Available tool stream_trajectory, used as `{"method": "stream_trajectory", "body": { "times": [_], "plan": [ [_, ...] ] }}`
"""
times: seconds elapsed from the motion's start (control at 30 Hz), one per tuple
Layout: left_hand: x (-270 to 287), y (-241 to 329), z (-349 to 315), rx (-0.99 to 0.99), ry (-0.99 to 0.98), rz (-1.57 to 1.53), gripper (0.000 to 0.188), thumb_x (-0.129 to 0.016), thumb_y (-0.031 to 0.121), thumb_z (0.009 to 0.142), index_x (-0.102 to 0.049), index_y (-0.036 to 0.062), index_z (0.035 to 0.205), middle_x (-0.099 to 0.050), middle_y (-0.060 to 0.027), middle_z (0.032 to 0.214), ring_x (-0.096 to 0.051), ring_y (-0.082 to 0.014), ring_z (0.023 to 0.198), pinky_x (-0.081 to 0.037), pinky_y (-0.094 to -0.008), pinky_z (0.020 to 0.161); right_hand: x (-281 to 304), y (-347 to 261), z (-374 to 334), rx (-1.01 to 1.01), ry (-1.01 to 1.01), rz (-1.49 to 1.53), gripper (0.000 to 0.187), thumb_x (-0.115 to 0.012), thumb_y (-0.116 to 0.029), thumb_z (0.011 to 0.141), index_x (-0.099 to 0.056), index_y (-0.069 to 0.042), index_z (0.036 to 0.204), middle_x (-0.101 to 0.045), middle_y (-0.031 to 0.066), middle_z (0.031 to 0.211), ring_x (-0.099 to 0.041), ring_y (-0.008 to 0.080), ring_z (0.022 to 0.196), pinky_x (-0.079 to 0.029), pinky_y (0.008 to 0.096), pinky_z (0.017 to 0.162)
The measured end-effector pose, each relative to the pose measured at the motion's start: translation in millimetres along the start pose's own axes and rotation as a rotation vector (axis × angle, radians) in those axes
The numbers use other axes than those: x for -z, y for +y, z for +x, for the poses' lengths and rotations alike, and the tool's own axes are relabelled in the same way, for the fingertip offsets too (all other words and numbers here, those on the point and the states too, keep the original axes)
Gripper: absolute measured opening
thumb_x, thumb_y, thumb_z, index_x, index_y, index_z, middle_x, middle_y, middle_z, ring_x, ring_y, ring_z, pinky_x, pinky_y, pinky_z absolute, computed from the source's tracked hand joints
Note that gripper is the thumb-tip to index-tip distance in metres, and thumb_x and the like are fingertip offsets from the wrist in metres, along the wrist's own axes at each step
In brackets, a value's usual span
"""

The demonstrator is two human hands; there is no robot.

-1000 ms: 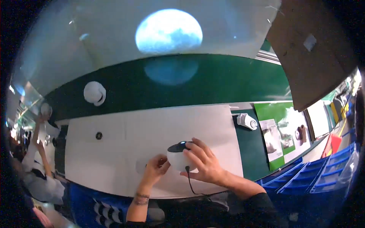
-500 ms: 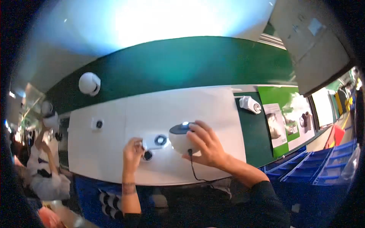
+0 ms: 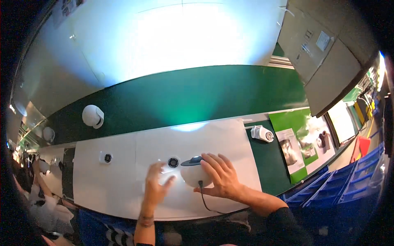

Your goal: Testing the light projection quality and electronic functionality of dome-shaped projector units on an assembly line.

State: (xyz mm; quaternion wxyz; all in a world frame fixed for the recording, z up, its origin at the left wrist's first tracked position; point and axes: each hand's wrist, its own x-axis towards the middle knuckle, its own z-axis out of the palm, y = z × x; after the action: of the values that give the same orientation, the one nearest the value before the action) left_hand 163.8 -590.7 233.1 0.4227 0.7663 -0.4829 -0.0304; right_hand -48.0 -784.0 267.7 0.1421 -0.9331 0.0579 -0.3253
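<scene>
My right hand [image 3: 221,175] is wrapped round a white, rounded housing [image 3: 192,177] with a dark grey face and a bright spot on its top. From its near side a black cable [image 3: 205,203] runs down over the table edge. Just left of it, my left hand [image 3: 156,184] hovers low over the white sheet, thumb and fingers apart, slightly blurred, with nothing visible in it. Beyond its fingertips lies a small round black part [image 3: 173,162] with a pale piece beside it. A similar black ring on a white base [image 3: 107,158] sits further left.
A white ball-shaped housing [image 3: 93,116] stands on the green surface [image 3: 143,98] at the back left. To the right are a white device [image 3: 262,134], a green-and-white printed sheet [image 3: 293,151] and blue bins [image 3: 336,180]. A cardboard box [image 3: 332,65] overhangs. Another person [image 3: 47,209] works at far left.
My left hand has opened and come away from the small black-ringed part it was touching. My right hand keeps its hold on the white housing, whose dark face now looks more edge-on. The view has shifted upward.
</scene>
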Motion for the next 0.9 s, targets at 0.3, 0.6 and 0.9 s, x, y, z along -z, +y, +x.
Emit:
{"method": "stream_trajectory", "body": {
  "times": [0.3,0.6,0.9],
  "plan": [
    [-48,17,-8,0.21,-0.114,-0.742,0.064,-0.088,0.025,0.087,-0.055,0.0006,0.136,-0.067,-0.0143,0.125,-0.067,-0.024,0.115,-0.056,-0.0397,0.099,4,9,10,-0.063,-0.129,0.154,0.101,-0.092,-0.053,0.071,-0.045,-0.002,0.145,-0.053,0.0209,0.15,-0.052,0.041,0.14,-0.042,0.0599,0.115],
    [-47,7,-11,-0.054,-0.14,-0.641,0.092,-0.094,0.026,0.077,-0.043,0.0073,0.151,-0.044,-0.01,0.153,-0.046,-0.0284,0.143,-0.043,-0.0507,0.118,-38,15,-37,0.129,0.0,0.031,0.087,-0.088,-0.032,0.074,-0.044,-0.006,0.144,-0.047,0.016,0.155,-0.042,0.0458,0.146,-0.034,0.0678,0.119],
    [-22,15,-10,-0.123,-0.07,-0.291,0.077,-0.089,0.027,0.084,-0.05,0.0029,0.146,-0.055,-0.0191,0.146,-0.052,-0.0369,0.137,-0.044,-0.0453,0.114,-32,0,-17,0.157,0.071,-0.105,0.096,-0.093,-0.04,0.075,-0.04,-0.001,0.145,-0.056,0.0269,0.144,-0.054,0.0536,0.134,-0.04,0.0669,0.113]
  ]
}}
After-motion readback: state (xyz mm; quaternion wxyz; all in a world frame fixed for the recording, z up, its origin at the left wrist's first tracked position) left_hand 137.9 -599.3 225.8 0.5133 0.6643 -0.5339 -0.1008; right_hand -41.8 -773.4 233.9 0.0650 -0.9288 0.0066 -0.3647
